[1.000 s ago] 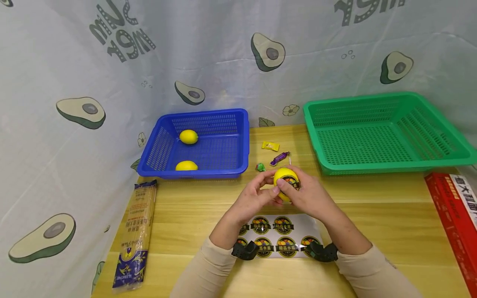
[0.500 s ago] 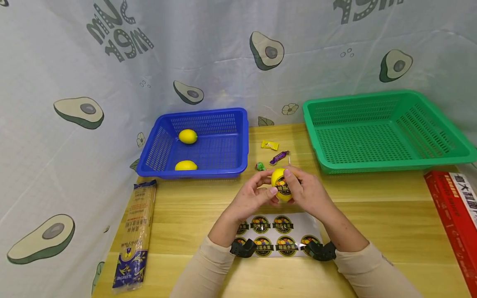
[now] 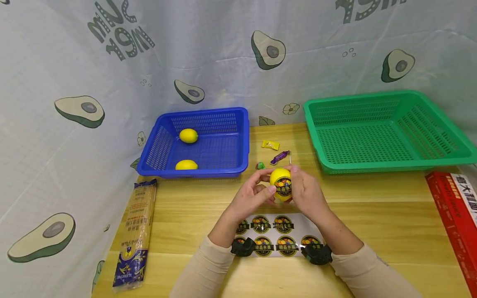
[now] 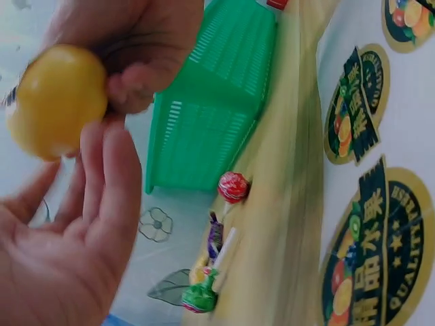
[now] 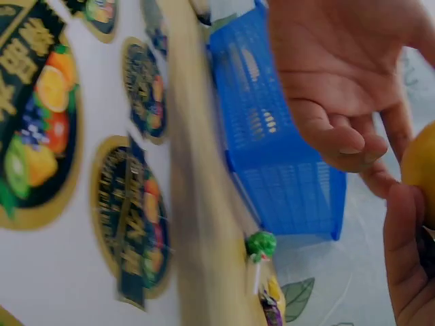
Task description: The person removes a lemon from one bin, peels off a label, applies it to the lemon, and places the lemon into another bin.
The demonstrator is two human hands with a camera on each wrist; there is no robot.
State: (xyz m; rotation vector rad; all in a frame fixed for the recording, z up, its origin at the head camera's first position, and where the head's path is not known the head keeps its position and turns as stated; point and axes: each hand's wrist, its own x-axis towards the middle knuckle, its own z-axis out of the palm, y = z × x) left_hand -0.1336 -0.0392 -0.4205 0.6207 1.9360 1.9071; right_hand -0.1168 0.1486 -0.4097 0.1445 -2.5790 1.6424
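Observation:
A yellow lemon (image 3: 278, 174) is held up between both hands, over the far edge of a white sticker sheet (image 3: 307, 223). On its near side shows a round black-and-gold label (image 3: 284, 188) printed with fruit. My left hand (image 3: 249, 198) holds the lemon from the left, thumb at the label's edge and fingers behind. From the right, my right hand (image 3: 308, 194) grips it, thumb upright along its side. In the left wrist view the lemon (image 4: 58, 102) sits beyond the left fingertips (image 4: 119, 146); the right wrist view shows only part of the lemon (image 5: 423, 163).
A blue basket (image 3: 246, 140) with two lemons (image 3: 188, 135) stands back left, a green basket (image 3: 316, 140) back right. Wrapped candies (image 3: 279, 157) lie between them. A spaghetti pack (image 3: 134, 236) lies at left, a red tomato sauce box (image 3: 447, 215) at right.
The lemon has turned so its label faces nearer me. My right thumb has moved off the label to the lemon's right side; the left hand stays nearly in place.

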